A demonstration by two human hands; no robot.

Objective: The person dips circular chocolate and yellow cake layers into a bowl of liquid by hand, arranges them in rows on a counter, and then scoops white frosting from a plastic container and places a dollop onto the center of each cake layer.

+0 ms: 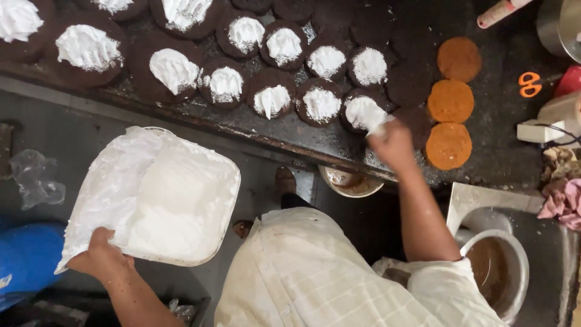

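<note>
My left hand (101, 259) grips the near corner of a white square tub (158, 194) full of white cream, held tilted over the floor beside the counter. My right hand (393, 145) reaches onto the dark tray (254, 124) and presses a dab of white cream (367, 113) onto a dark round cake base. Several dark chocolate rounds topped with cream (272, 100) lie in rows on the tray. A few dark rounds at the right are bare. Three orange-brown round cakes (449, 145) sit in a column just right of my right hand.
A metal bowl (351, 181) sits under the tray edge. A steel pot with brown liquid (496, 272) stands at lower right. Orange-handled scissors (530, 85), a white box and pink cloth (563, 203) lie at the right. A blue container (27, 257) and crumpled plastic (36, 178) are left.
</note>
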